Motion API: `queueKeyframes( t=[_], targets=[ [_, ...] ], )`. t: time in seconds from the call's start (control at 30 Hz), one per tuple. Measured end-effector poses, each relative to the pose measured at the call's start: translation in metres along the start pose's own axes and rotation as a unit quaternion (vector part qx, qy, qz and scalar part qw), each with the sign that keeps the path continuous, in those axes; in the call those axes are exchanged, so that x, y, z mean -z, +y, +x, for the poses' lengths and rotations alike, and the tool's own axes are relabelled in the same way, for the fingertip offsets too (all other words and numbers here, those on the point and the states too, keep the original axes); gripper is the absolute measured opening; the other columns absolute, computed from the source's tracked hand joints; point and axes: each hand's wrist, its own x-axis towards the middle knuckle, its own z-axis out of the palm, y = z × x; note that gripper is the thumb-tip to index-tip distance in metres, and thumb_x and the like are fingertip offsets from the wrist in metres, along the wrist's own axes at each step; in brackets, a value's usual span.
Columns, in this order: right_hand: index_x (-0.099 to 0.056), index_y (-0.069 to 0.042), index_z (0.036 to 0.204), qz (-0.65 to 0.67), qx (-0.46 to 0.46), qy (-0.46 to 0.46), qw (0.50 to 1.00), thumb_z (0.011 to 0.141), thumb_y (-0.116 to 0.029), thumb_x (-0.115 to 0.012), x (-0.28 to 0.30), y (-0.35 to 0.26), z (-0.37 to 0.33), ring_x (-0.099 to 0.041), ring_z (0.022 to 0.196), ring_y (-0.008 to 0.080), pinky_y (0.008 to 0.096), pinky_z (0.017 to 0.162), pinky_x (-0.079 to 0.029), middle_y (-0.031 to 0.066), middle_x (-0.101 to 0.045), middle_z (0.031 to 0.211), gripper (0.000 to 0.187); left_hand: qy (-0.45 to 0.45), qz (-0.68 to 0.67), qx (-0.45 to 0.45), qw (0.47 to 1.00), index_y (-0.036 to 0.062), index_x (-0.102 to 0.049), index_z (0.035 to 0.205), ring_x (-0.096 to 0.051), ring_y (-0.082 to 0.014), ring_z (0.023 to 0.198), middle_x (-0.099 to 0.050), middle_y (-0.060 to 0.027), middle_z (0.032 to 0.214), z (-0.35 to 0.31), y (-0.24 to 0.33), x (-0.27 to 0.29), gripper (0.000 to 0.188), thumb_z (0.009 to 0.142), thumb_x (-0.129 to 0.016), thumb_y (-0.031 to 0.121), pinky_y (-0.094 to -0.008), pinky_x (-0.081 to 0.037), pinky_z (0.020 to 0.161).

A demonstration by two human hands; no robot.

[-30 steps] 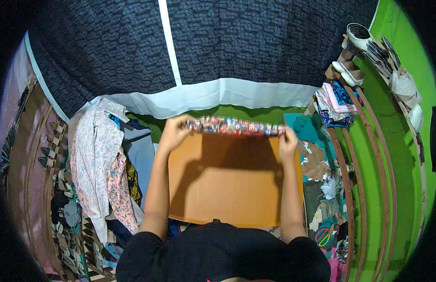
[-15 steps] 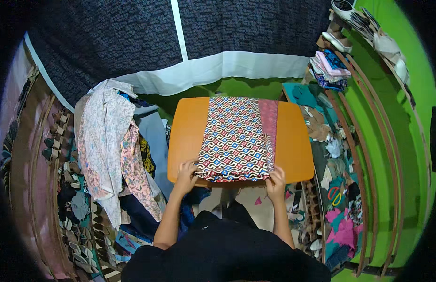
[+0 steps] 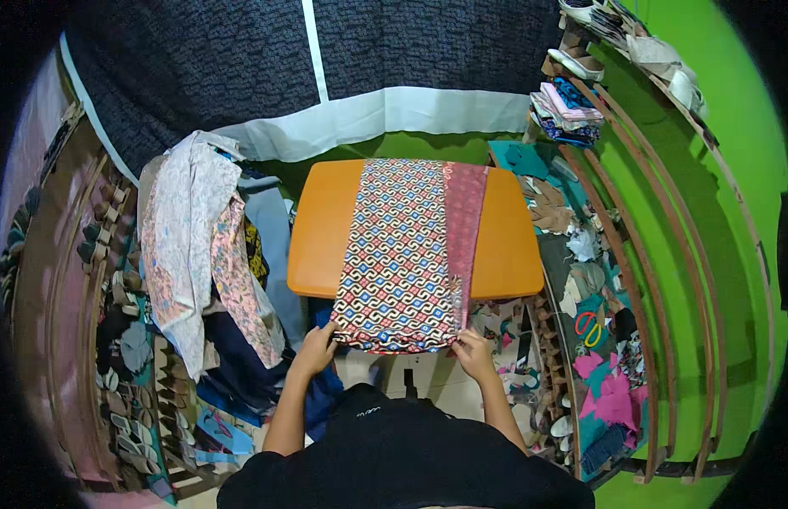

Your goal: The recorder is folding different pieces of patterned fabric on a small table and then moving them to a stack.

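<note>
A folded patterned cloth (image 3: 396, 246), printed with interlocking cream, red, blue and black shapes, lies lengthwise over an orange table (image 3: 504, 237). A dull red strip with a fainter pattern runs along its right side. The near end of the cloth hangs past the table's front edge. My left hand (image 3: 316, 348) pinches its near left corner, and my right hand (image 3: 473, 353) pinches the near right corner. Between the two hands the near edge is held fairly straight, with small creases.
Left of the table hangs a pile of clothes, a pale floral garment (image 3: 190, 246) on top. Shoe racks (image 3: 126, 399) line the left. On the right, a shelf holds fabric scraps and colourful-handled scissors (image 3: 590, 329); folded cloths (image 3: 567, 112) sit farther back. A dark curtain (image 3: 445, 51) hangs behind.
Both hands have drawn the cloth's near end toward me, so it now overhangs the table's front edge. More of the red strip shows. The whole view has shifted slightly.
</note>
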Motion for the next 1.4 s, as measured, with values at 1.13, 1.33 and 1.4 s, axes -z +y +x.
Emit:
queueKeyframes(
  t=[1.13,1.33,1.4],
  targets=[
    [-0.055,0.002,0.086,0.243,-0.127,-0.246,0.930,0.081,-0.013,-0.050,0.123,-0.025,-0.018,-0.040,0.061,0.0045,0.0216,0.053,-0.035,-0.0033,-0.048,0.066,0.016,-0.076,-0.234,0.097,0.964,0.0001,-0.051,0.089,-0.047,-0.0080,0.064,-0.053,-0.0021,0.071,-0.060,0.136,0.035,0.016,0.073,-0.050,0.005,-0.0233,-0.040,0.058],
    [-0.055,0.001,0.088,0.263,-0.107,-0.117,0.952,0.083,-0.010,-0.049,0.136,-0.031,0.121,-0.046,0.070,0.0049,0.0216,0.062,-0.040,-0.0030,-0.052,0.077,0.014,-0.026,-0.177,-0.032,0.983,-0.0031,-0.052,0.091,-0.048,-0.0093,0.072,-0.054,-0.0036,0.076,0.088,0.130,0.093,0.018,0.075,-0.051,0.004,-0.0240,-0.042,0.066],
    [-0.055,0.002,0.089,0.231,-0.053,-0.081,0.968,0.083,-0.012,-0.049,0.137,-0.015,0.178,-0.046,0.070,0.0050,0.0208,0.063,-0.039,-0.0024,-0.053,0.078,0.016,-0.031,-0.177,-0.070,0.981,-0.0032,-0.054,0.089,-0.049,-0.0089,0.069,-0.055,-0.0032,0.073,0.148,0.129,0.120,0.017,0.076,-0.053,0.007,-0.0243,-0.042,0.063]
  ],
)
